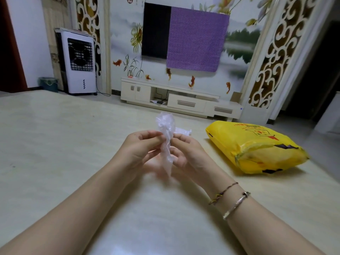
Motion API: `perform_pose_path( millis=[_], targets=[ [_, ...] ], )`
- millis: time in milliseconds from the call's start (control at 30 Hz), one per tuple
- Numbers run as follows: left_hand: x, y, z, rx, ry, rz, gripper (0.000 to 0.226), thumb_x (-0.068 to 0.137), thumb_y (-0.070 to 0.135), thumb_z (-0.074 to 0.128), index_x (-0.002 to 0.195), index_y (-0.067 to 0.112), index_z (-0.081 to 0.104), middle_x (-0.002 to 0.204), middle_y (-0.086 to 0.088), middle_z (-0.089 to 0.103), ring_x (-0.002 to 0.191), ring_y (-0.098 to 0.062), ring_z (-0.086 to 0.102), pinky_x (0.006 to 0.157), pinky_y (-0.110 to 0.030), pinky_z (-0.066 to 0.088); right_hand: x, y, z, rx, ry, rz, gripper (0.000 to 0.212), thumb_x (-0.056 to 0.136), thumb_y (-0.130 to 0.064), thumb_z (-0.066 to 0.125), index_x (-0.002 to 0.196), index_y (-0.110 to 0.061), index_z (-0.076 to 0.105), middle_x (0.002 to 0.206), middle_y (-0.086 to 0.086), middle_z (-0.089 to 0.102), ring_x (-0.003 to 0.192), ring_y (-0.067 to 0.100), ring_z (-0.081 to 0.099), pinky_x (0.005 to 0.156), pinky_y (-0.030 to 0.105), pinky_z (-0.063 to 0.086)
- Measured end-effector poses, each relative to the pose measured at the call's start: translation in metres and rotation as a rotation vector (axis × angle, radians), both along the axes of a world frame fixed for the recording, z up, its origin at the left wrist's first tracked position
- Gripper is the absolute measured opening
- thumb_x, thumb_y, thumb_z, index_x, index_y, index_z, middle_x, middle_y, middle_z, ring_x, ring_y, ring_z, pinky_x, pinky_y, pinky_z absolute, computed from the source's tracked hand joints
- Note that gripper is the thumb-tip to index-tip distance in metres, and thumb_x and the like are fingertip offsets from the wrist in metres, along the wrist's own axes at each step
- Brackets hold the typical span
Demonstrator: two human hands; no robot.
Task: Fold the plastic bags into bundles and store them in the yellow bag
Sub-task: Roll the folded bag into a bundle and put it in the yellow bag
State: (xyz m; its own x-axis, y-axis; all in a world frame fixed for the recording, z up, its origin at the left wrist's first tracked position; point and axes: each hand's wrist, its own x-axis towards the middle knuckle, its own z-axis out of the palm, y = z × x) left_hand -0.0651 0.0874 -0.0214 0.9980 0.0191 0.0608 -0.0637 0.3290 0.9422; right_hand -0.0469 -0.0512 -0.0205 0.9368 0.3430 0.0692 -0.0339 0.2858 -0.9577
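I am looking down from the head camera at two bare forearms stretched out over a pale, glossy table. Between the hands stands a clear plastic bag, gathered lengthwise into a crumpled, upright strip, with its puffed top above the fingers and its narrow tail hanging down toward the table. My left hand pinches the strip from the left, thumb and fingertips curled against it. My right hand grips it from the right in the same way, fingers curled round the plastic. The right wrist wears a thin woven cord bracelet and a silver bangle.

Just behind the hands, a second piece of clear plastic lies flat on the table. To the right, well apart from the hands, the yellow bag lies on its side on the table, stuffed full, with red and dark printing on it.

Beyond the table are a low cream TV cabinet, a wall-mounted television half covered by a purple cloth, and a white air cooler at the left.
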Motion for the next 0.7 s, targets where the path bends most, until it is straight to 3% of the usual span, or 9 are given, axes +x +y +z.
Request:
perform_pose_path(
  millis=[100, 167, 233, 300, 367, 500, 600, 700],
  targets=[
    [-0.001, 0.000, 0.001, 0.004, -0.013, 0.004, 0.004, 0.086, 0.001, 0.064, 0.087, 0.005, 0.065, 0.081, -0.011, 0.069, 0.066, -0.012, 0.069, 0.068, -0.020, 0.058, -0.001, -0.002, -0.002, -0.041, 0.005, 0.030, 0.013, 0.092, -0.003, 0.056, 0.102, 0.003, 0.062, 0.081, 0.009, 0.065, 0.073, 0.018, 0.062, 0.068, 0.026, 0.053],
    [-0.002, 0.000, 0.000, 0.026, -0.015, 0.015, 0.006, 0.087, 0.001, 0.064, 0.086, 0.007, 0.064, 0.086, -0.012, 0.069, 0.073, -0.015, 0.069, 0.077, -0.025, 0.058, 0.001, -0.002, -0.003, -0.072, -0.006, -0.038, 0.002, 0.090, -0.003, 0.059, 0.090, -0.003, 0.061, 0.075, 0.007, 0.066, 0.071, 0.016, 0.063, 0.067, 0.028, 0.051],
    [0.000, -0.001, 0.001, 0.036, -0.005, 0.047, 0.008, 0.089, 0.001, 0.062, 0.089, 0.008, 0.062, 0.092, -0.014, 0.068, 0.081, -0.020, 0.068, 0.087, -0.032, 0.056, 0.006, -0.002, -0.004, -0.052, 0.001, -0.113, 0.012, 0.090, -0.002, 0.059, 0.081, -0.009, 0.057, 0.082, 0.011, 0.066, 0.077, 0.021, 0.064, 0.070, 0.031, 0.051],
    [0.001, -0.001, 0.003, 0.014, -0.003, 0.085, 0.010, 0.090, -0.002, 0.059, 0.095, 0.005, 0.062, 0.096, -0.016, 0.069, 0.081, -0.023, 0.069, 0.082, -0.031, 0.058, 0.009, -0.005, -0.001, -0.004, 0.030, -0.170, 0.015, 0.092, -0.004, 0.057, 0.080, -0.010, 0.052, 0.095, 0.014, 0.064, 0.088, 0.025, 0.063, 0.084, 0.039, 0.051],
    [0.001, 0.000, 0.005, -0.026, 0.004, 0.124, 0.011, 0.090, -0.004, 0.058, 0.093, 0.006, 0.059, 0.091, -0.015, 0.072, 0.075, -0.020, 0.071, 0.074, -0.028, 0.059, 0.012, -0.010, 0.001, 0.043, 0.054, -0.230, 0.014, 0.094, -0.004, 0.053, 0.081, -0.011, 0.051, 0.094, 0.010, 0.064, 0.087, 0.023, 0.065, 0.090, 0.040, 0.049],
    [-0.001, 0.002, 0.005, 0.041, -0.027, 0.188, 0.014, 0.093, -0.002, 0.057, 0.085, 0.009, 0.053, 0.079, -0.014, 0.068, 0.069, -0.015, 0.070, 0.067, -0.025, 0.058, 0.021, -0.021, 0.004, 0.109, 0.082, -0.347, 0.007, 0.091, -0.005, 0.045, 0.092, -0.007, 0.051, 0.086, 0.010, 0.060, 0.076, 0.025, 0.063, 0.077, 0.034, 0.050],
    [0.001, 0.005, 0.001, 0.196, -0.089, 0.252, 0.015, 0.090, -0.004, 0.059, 0.081, 0.007, 0.054, 0.071, -0.012, 0.059, 0.067, -0.020, 0.063, 0.062, -0.025, 0.057, 0.026, -0.030, 0.002, 0.128, 0.074, -0.435, 0.017, 0.090, -0.004, 0.037, 0.103, -0.007, 0.048, 0.084, 0.011, 0.060, 0.068, 0.024, 0.062, 0.065, 0.032, 0.055],
    [0.001, 0.007, -0.001, 0.278, -0.068, 0.233, 0.014, 0.086, -0.005, 0.064, 0.083, 0.006, 0.056, 0.078, -0.012, 0.060, 0.064, -0.018, 0.060, 0.067, -0.029, 0.058, 0.027, -0.033, 0.002, 0.071, 0.052, -0.510, 0.026, 0.092, -0.005, 0.037, 0.115, -0.001, 0.048, 0.090, 0.013, 0.060, 0.064, 0.023, 0.063, 0.054, 0.030, 0.054]
  ],
)
